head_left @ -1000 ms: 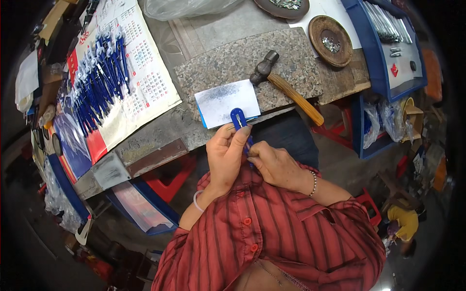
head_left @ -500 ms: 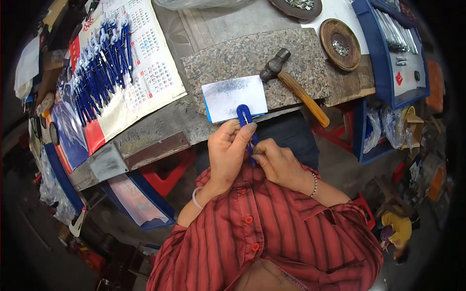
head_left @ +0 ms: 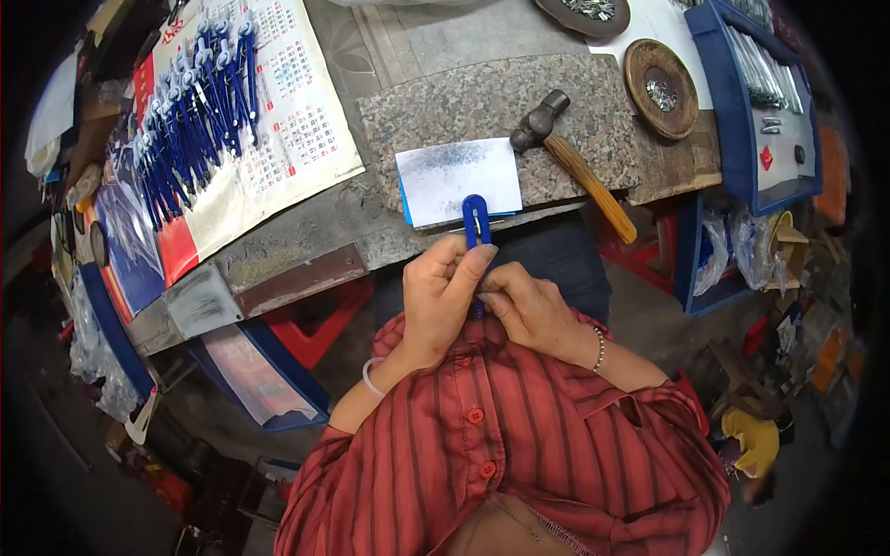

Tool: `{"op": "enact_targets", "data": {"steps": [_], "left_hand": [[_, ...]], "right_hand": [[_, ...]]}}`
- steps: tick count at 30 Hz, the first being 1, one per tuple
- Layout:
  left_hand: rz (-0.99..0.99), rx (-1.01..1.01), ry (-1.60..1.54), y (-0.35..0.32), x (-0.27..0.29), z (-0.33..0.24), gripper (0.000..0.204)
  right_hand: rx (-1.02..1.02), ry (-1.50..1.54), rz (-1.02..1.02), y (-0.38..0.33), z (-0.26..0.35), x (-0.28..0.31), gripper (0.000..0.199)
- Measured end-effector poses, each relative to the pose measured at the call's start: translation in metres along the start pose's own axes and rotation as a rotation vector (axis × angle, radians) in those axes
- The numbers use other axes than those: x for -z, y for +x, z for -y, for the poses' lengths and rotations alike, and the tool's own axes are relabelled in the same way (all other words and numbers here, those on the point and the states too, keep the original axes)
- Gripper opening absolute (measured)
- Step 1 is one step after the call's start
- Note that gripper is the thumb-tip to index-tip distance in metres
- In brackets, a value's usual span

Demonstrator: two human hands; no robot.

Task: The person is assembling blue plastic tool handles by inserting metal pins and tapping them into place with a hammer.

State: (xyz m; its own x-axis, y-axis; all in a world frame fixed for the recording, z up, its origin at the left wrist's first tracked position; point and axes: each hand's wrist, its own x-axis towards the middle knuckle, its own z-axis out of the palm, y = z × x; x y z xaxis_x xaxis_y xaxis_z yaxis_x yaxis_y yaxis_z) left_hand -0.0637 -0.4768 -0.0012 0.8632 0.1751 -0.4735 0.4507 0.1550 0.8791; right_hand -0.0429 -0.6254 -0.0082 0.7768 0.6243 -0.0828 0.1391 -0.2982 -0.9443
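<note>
Between my hands, close to my shirt, is a slim blue compass (head_left: 476,222) with a rounded, slotted upper end pointing away from me. My left hand (head_left: 438,289) pinches its middle with thumb and fingers. Just to the right, my right hand (head_left: 528,306) is closed at its lower end, and the fingers cover most of that part. The slotted end reaches over the near edge of a white paper pad (head_left: 461,179), smudged with dark specks. A thin metal rod (head_left: 501,216) shows beside the slot.
A hammer (head_left: 582,171) lies on the granite slab (head_left: 399,120), its wooden handle overhanging the near edge. Several blue compasses (head_left: 199,102) lie on a printed sheet (head_left: 311,120) at left. Farther right are a round dish (head_left: 649,57) of small metal parts and a blue tray (head_left: 742,148).
The view has shifted slightly, moving the bench things a little rightward. The left thumb and fingers sit lower along the compass, leaving more of its slotted end uncovered. Both hands still hold it.
</note>
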Motion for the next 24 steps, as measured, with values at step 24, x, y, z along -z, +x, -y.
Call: {"op": "enact_targets", "data": {"steps": [24], "left_hand": [[-0.072,-0.056,-0.120,-0.005,-0.008,0.015,0.013]], "right_hand": [[-0.004,0.040,0.004,-0.005,-0.004,-0.004,0.015]]}}
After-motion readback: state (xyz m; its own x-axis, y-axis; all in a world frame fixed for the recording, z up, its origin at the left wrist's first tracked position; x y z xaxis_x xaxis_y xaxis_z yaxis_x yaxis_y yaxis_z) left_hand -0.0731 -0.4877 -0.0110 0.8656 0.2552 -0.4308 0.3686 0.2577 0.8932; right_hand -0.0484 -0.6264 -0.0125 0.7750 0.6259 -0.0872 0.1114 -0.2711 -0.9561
